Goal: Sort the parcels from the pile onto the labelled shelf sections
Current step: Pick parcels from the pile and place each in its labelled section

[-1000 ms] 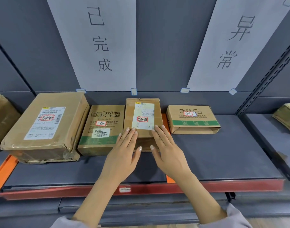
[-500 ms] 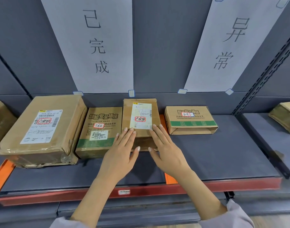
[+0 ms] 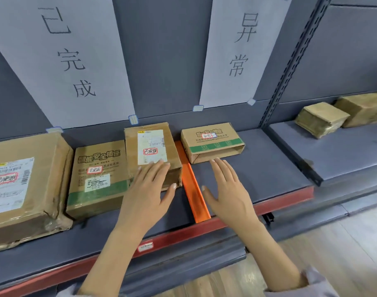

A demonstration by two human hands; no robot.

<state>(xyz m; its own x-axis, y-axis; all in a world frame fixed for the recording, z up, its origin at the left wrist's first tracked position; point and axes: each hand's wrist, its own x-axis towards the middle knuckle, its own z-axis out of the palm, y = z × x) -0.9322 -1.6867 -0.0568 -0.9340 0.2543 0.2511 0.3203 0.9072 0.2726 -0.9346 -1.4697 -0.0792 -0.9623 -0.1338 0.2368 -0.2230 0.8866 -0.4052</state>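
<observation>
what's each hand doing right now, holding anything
Left hand: open, straight fingers resting on the middle parcel.
Right hand: open, holding nothing, over the shelf.

In front of you the grey shelf (image 3: 258, 168) carries an orange divider strip (image 3: 193, 191) that runs from back to front. Left of the strip three parcels lie side by side: a large taped box (image 3: 22, 185), a green-banded box (image 3: 97, 179) and a narrow labelled box (image 3: 151, 151). Right of the strip lies one small box (image 3: 211, 142). On the neighbouring shelf (image 3: 333, 151) two brown parcels (image 3: 320, 118) lie close together.
</observation>
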